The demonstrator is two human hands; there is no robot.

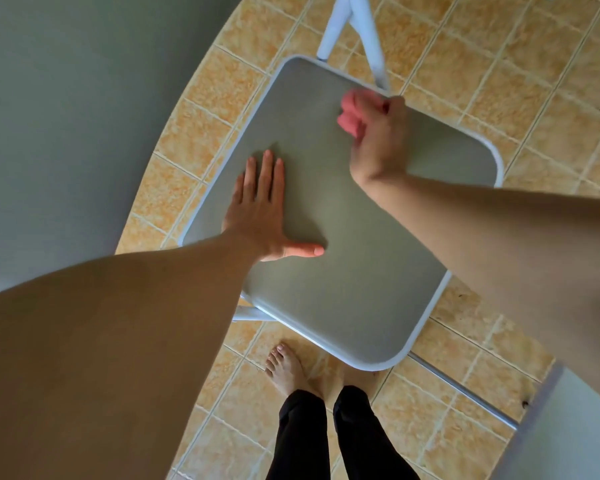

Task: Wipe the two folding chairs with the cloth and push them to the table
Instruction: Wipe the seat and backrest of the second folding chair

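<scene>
Right hand (378,140) is fisted tight round the pink cloth (352,110), bunched and blurred, at the far edge of the seat (343,271). Nearly all the grey seat lies nearer the person and to the left of that fist, so I'd guess the wipe should sweep back this way. Left hand (260,216) lies flat on the seat's left side, fingers straight, thumb spread, holding nothing, likely steadying. The table (66,116) curves close past the seat's left edge, so the push looks short.
</scene>
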